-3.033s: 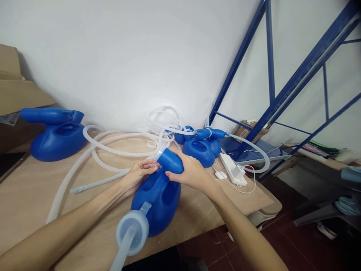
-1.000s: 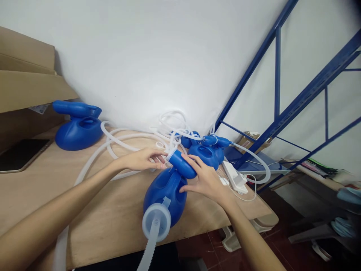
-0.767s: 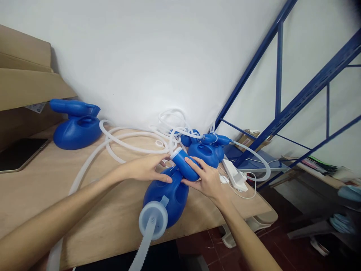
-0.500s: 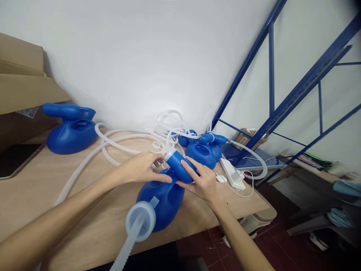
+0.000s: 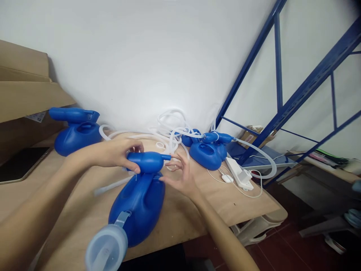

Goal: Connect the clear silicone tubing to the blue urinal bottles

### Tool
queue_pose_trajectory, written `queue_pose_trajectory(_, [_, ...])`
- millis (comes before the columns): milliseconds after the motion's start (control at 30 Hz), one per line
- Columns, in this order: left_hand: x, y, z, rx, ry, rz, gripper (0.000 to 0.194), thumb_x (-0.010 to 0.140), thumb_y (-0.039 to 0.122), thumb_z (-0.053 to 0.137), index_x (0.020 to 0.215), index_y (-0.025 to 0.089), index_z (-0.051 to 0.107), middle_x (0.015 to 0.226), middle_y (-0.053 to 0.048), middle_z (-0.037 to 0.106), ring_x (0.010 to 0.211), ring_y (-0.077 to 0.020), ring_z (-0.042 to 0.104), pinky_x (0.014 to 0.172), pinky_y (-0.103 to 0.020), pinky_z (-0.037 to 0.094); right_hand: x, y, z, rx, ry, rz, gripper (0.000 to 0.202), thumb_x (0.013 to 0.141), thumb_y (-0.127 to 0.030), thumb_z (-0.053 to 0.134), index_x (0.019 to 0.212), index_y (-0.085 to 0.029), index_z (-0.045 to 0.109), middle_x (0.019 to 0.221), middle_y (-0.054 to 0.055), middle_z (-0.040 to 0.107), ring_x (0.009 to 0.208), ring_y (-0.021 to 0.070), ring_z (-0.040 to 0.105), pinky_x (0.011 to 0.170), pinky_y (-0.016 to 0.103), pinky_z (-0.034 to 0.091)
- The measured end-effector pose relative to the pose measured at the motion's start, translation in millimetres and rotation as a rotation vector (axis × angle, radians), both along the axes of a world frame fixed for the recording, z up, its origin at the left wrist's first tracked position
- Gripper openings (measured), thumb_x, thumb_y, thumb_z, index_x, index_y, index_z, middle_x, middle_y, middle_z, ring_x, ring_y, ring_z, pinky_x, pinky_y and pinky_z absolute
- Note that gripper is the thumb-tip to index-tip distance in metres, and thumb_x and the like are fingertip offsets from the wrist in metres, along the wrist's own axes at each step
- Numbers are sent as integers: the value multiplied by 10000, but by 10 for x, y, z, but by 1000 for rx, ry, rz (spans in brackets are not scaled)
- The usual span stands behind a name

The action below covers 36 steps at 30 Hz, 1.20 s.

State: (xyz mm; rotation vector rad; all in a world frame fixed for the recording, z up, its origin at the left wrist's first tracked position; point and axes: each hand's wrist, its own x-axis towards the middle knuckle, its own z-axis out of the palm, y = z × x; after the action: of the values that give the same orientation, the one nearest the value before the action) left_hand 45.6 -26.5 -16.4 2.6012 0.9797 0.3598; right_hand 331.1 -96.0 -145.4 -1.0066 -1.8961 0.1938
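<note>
On the near part of the table stands a blue plastic urinal bottle (image 5: 138, 210), its translucent cap (image 5: 108, 246) hanging by a strap at the near end. My left hand (image 5: 121, 154) is closed round the left end of the blue cylindrical head (image 5: 148, 162) on top of the bottle. A thin nozzle (image 5: 166, 157) sticks out of that head to the right. Beside it, my right hand (image 5: 180, 175) has its fingers apart, a fingertip at the nozzle's tip and the thumb near the bottle's shoulder. Under my left forearm, a clear tube end (image 5: 111, 185) lies on the table.
Another blue bottle (image 5: 76, 137) stands at the left by a cardboard box (image 5: 28, 94) and a dark tablet (image 5: 24, 165). Several more bottles (image 5: 207, 154) with coiled white hoses (image 5: 175, 120) sit at the back. A power strip (image 5: 237, 173) lies right, near blue shelving (image 5: 278, 64).
The bottle's head has turned, and its nozzle now points right. My left hand has taken hold of the head; my right hand has let go of it and opened by the nozzle.
</note>
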Motion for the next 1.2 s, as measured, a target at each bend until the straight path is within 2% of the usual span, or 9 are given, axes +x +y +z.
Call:
queue_pose_trajectory(133, [-213, -8, 100, -92, 103, 121, 712, 632, 747, 815, 1121, 237, 723, 1065, -76, 758, 940, -301, 684, 765, -330, 521, 160, 365, -12, -222, -283, 54, 335, 987, -221, 649, 1322, -220, 657, 1240, 103, 736, 1130, 241, 714, 986, 407, 579])
queue_pose_trajectory(233, [-244, -31, 91, -103, 120, 131, 795, 635, 758, 805, 1222, 229, 712, 1145, -99, 758, 1020, -333, 688, 825, -348, 532, 131, 616, -41, -245, -588, 99, 392, 903, -82, 665, 1282, -173, 708, 1340, 146, 700, 1260, 297, 647, 1086, 459, 515])
queue_pose_trajectory(333, [-243, -51, 36, -121, 129, 114, 846, 698, 776, 764, 1362, 263, 658, 1280, -101, 733, 1127, -348, 684, 896, -357, 540, 17, 780, -118, -225, -712, 157, 350, 908, -138, 733, 1253, -191, 737, 1301, 127, 717, 1233, 293, 644, 1078, 437, 508])
queue_pose_trajectory(433, [-242, -73, -13, -130, 150, 114, 909, 745, 793, 728, 1472, 268, 580, 1402, -109, 685, 1226, -360, 663, 1000, -385, 525, -72, 847, -183, -186, -666, 134, 217, 989, -256, 705, 1196, -206, 747, 1242, 112, 742, 1185, 278, 664, 1051, 419, 509])
queue_pose_trajectory(633, [-242, -39, -60, -127, 119, 88, 898, 759, 801, 721, 1470, 268, 599, 1469, -118, 657, 1310, -385, 630, 1080, -411, 494, -27, 804, -208, -142, -508, -7, 304, 1098, -304, 515, 1319, -149, 655, 1254, 165, 730, 1177, 284, 679, 1019, 419, 514])
queue_pose_trajectory(733, [-261, -5, -78, -145, 111, 88, 892, 761, 801, 721, 1482, 291, 599, 1503, -102, 636, 1346, -388, 609, 1094, -409, 490, 34, 734, -232, -136, -514, 46, 295, 1035, -340, 636, 1287, -195, 688, 1293, 129, 720, 1224, 278, 658, 1062, 411, 500])
queue_pose_trajectory(867, [-273, -1, -72, -168, 120, 90, 909, 767, 801, 719, 1510, 296, 579, 1507, -102, 635, 1354, -386, 605, 1119, -413, 474, 79, 691, -224, -157, -538, 120, 463, 913, -331, 756, 1351, -204, 679, 1410, 133, 646, 1328, 307, 588, 1155, 455, 452])
queue_pose_trajectory(1033, [-224, -14, -31, -188, 124, 74, 951, 757, 810, 720, 1533, 288, 551, 1579, -110, 570, 1418, -411, 545, 1150, -438, 451, -2, 812, -67, -272, -460, -143, 513, 983, -86, 429, 1473, -163, 562, 1428, 140, 605, 1338, 230, 562, 1171, 385, 428])
queue_pose_trajectory(1200, [-215, 68, -14, -250, 51, 35, 910, 786, 794, 695, 1519, 273, 557, 1572, -104, 575, 1413, -389, 552, 1116, -403, 481, -260, 993, -29, -391, -535, -283, 351, 987, -172, 502, 1278, -116, 691, 1408, 252, 580, 1324, 398, 547, 1109, 556, 438])
